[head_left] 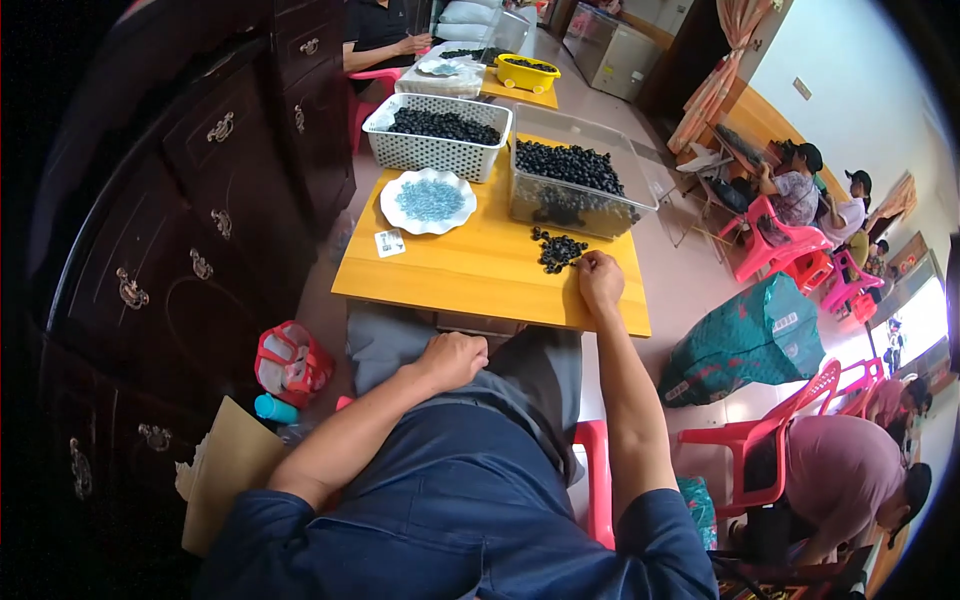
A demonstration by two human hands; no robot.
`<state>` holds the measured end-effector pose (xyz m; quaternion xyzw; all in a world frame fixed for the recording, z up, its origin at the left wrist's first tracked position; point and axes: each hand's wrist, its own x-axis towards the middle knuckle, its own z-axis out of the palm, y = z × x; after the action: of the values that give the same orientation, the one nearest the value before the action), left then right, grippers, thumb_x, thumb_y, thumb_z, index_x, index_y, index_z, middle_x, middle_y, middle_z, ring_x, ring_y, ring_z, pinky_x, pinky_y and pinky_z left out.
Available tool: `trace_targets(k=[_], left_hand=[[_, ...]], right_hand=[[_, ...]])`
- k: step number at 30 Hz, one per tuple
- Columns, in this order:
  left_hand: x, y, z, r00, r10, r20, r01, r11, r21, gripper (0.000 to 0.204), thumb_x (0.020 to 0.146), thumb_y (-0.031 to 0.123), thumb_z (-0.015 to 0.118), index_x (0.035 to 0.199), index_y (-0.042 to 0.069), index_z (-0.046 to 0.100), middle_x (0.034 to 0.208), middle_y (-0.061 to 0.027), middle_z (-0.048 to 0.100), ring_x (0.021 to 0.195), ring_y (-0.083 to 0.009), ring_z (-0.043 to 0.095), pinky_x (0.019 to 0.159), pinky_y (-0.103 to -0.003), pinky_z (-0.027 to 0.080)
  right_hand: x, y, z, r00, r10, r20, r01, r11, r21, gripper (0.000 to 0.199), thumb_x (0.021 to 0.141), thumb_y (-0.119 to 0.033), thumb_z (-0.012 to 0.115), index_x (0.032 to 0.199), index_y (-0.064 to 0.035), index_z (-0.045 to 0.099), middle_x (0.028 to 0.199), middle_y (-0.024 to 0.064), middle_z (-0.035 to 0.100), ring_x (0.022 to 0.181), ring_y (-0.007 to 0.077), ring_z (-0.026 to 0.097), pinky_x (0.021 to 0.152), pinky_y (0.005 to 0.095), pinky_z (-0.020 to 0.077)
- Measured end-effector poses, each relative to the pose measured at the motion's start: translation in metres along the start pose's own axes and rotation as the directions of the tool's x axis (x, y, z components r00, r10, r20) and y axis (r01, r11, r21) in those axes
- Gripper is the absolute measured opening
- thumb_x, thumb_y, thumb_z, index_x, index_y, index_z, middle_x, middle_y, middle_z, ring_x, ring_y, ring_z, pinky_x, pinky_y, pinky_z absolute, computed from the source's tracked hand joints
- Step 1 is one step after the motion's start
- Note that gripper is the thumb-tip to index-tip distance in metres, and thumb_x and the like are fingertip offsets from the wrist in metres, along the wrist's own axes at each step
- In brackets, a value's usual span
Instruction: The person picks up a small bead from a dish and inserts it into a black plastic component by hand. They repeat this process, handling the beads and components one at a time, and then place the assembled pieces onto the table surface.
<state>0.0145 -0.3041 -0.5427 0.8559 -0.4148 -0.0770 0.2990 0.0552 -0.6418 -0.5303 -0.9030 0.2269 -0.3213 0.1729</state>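
My right hand (pixel 600 281) rests on the yellow table (pixel 470 268), its fingers pinched at the edge of a small loose pile of black round pieces (pixel 560 252). A black piece shows at the fingertips. Over my lap my left hand (pixel 455 360) is curled closed; whatever lies inside it, if anything, is hidden. A white scalloped plate (pixel 388 202) holds many small clear-blue bits (pixel 430 199). Behind the pile stands a clear plastic bin (pixel 633 170) with a heap of black pieces. A white perforated basket (pixel 425 155) beside it holds more of them.
A small white printed card (pixel 390 243) lies near the plate. Dark wooden cabinets (pixel 180 200) line the left. On the floor are a red-and-white bag (pixel 290 362), a blue bottle (pixel 275 408) and a large green bag (pixel 745 340). Other people sit on pink chairs (pixel 770 240) at right.
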Motion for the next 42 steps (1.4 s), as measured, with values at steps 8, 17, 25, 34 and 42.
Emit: trace_targets(k=[8, 17, 25, 34, 42], left_hand=[[0.000, 0.001, -0.001, 1.000, 0.007, 0.015, -0.007, 1.000, -0.015, 0.017, 0.092, 0.025, 0.066, 0.091, 0.008, 0.070, 0.089, -0.0177, 0.073, 0.090, -0.0392, 0.070, 0.081, -0.051, 0.054], [0.000, -0.001, -0.004, 0.999, -0.024, 0.038, 0.024, 1.000, 0.001, 0.017, 0.092, 0.026, 0.066, 0.092, 0.009, 0.071, 0.093, -0.0176, 0.073, 0.093, -0.0389, 0.070, 0.081, -0.052, 0.054], [0.000, -0.004, 0.007, 0.999, 0.030, -0.022, -0.029, 0.999, 0.027, 0.018, 0.090, 0.025, 0.065, 0.090, 0.008, 0.071, 0.088, -0.0170, 0.072, 0.087, -0.0392, 0.070, 0.078, -0.051, 0.054], [0.002, -0.002, 0.002, 0.999, 0.037, -0.003, -0.037, 0.999, 0.036, 0.019, 0.091, 0.027, 0.064, 0.092, 0.009, 0.071, 0.089, -0.0174, 0.073, 0.088, -0.0399, 0.069, 0.078, -0.052, 0.053], [0.002, -0.001, 0.005, 0.998, 0.006, 0.062, -0.007, 1.000, 0.025, 0.020, 0.092, 0.027, 0.065, 0.093, 0.008, 0.070, 0.094, -0.0178, 0.073, 0.095, -0.0399, 0.069, 0.082, -0.054, 0.053]], right_hand=[[-0.009, 0.003, 0.001, 0.994, 0.100, -0.040, -0.078, 0.925, 0.373, 0.017, 0.091, -0.020, 0.070, 0.102, -0.0093, 0.077, 0.093, 0.0125, 0.075, 0.082, 0.0241, 0.072, 0.079, 0.0339, 0.0555], [-0.016, 0.000, -0.002, 0.998, -0.054, -0.027, 0.058, 0.976, 0.210, 0.020, 0.086, -0.019, 0.075, 0.102, -0.0069, 0.075, 0.090, 0.0128, 0.074, 0.080, 0.0248, 0.071, 0.077, 0.0346, 0.0556], [-0.011, -0.005, -0.002, 0.997, -0.051, -0.050, 0.060, 0.977, 0.205, 0.016, 0.085, -0.016, 0.072, 0.098, -0.0075, 0.076, 0.087, 0.0133, 0.073, 0.078, 0.0275, 0.070, 0.076, 0.0363, 0.0552], [-0.015, -0.002, 0.001, 0.990, 0.059, -0.126, 0.005, 0.887, 0.461, 0.016, 0.089, -0.015, 0.073, 0.101, -0.0057, 0.073, 0.085, 0.0131, 0.071, 0.076, 0.0215, 0.069, 0.073, 0.0325, 0.0535], [-0.026, -0.034, -0.016, 0.946, -0.321, -0.036, 0.320, 0.917, 0.238, 0.011, 0.087, -0.019, 0.074, 0.094, -0.0101, 0.072, 0.084, 0.0118, 0.067, 0.080, 0.0327, 0.066, 0.072, 0.0428, 0.0528]])
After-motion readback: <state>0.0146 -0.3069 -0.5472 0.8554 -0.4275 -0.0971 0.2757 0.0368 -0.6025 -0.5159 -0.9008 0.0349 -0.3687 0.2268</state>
